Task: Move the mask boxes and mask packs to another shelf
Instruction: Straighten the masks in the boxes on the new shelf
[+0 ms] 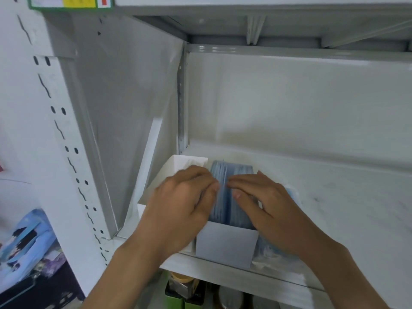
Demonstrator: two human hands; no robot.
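- Both hands work low in the centre of the frame, forearms coming up from the bottom edge. The left hand (185, 197) lies with curled fingers over the left side of a row of blue masks (231, 188), its fingertips against the stack; whether it truly pinches any of them I cannot tell.
- Just right of it, the right hand (265, 201) rests with fingers nearly straight and laid flat across the top of the same masks, thumb pointing toward the left hand, pressing rather than gripping.
- Those masks stand on edge inside an open white mask box (227, 244), which sits at the front lip of the grey shelf (334, 188), slightly left of centre.
- Touching that box on its left is a second white box (178, 162), open, tucked toward the shelf's side wall; its contents are hidden by the left hand.
- To the right of the first box, partly under the right wrist, lies what looks like a clear mask pack (292, 192) with blue inside, flat on the shelf.
- Further back and to the right, the shelf surface runs to the pale back wall.
- Judging by this, the shelf in view seems to be the receiving one: two boxes and one pack already rest here, and the hands appear to be tidying the masks into place.
- At the lower left of the frame, outside the upright post (66, 139), blue packets (26, 241) lie in a blurred heap; these may be packs not yet moved, though I cannot be sure.
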